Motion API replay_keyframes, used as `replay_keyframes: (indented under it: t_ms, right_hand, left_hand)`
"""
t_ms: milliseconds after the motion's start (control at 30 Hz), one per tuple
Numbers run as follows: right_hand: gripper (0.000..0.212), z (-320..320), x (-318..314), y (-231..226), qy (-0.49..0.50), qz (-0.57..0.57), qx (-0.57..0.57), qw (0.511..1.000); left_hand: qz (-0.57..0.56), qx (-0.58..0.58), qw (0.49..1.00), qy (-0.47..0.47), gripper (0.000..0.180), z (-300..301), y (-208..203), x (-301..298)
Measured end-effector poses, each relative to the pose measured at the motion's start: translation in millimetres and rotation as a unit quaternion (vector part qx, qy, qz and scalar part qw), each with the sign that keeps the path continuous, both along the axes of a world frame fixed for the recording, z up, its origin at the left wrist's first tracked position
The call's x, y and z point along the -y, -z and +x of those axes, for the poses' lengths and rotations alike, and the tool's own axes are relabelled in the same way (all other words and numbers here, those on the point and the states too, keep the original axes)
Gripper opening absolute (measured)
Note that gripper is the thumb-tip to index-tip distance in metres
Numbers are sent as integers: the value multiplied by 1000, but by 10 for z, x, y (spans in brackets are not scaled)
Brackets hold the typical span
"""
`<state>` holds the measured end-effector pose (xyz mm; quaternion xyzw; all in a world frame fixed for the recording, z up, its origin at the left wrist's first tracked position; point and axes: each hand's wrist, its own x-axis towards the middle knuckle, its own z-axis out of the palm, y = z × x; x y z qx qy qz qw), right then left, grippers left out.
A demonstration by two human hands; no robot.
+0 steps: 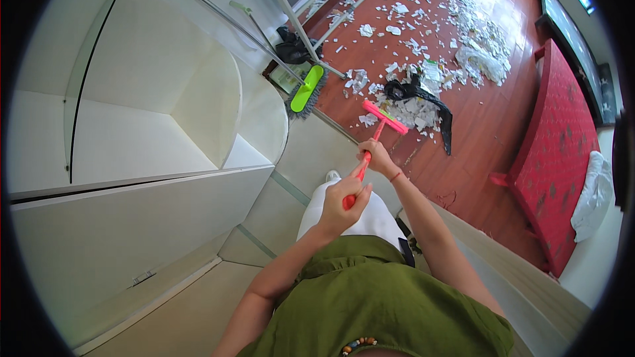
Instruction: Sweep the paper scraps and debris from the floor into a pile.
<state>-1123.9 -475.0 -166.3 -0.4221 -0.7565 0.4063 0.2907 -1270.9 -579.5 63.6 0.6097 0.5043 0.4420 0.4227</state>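
Note:
A pink-red squeegee (391, 121) with a T-shaped head and a bright green strip is in both my hands, its head pointing away from me. My left hand (342, 199) is closed around the butt end of the handle. Farther up the shaft, my right hand (377, 157), with a thin red band at the wrist, wraps the handle. Beyond the squeegee head lies a heap of torn white paper scraps (418, 116) on the red-brown wooden floor (486, 165). A crumpled black plastic bag (436, 102) is draped over that heap.
A green-headed mop (307, 89) leans at the cabinet's far corner, beside a white metal frame (301, 23). The white cabinet (152, 225) with curved shelves fills the left. More scraps (493, 46) spread far off. A red patterned panel (552, 158) stands right, with a white bag (592, 195).

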Motion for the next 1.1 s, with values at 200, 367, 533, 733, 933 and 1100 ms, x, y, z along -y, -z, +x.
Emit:
replay_keyframes:
  t_ms: [200,367,533,733,933,1100]
  right_hand:
    - [21,-497,-187,-409,-19,-39,-28,999]
    - [24,-817,-619,-95,-85,-93,-16,992]
    - [20,-441,-1160,246,-42,-83,34,995]
    - [16,-255,-1788,-61,81,-32,38,995]
    - [20,-697,-1986,-903,165,-67,-60,982]
    - [13,-1022,-2114,-670,104,-204,-191,955]
  left_hand:
    - [28,69,997,-17,37,-293,-489,-344]
    - [-63,52,996,-33,37,-529,-162,-962]
    - [-14,77,996,46,34,-536,147,-1508]
    - [62,103,982,144,36,-544,61,-2150]
    - [29,116,983,138,24,-631,-769,-2720]
    - [-6,22,992,125,21,-497,-548,-3152]
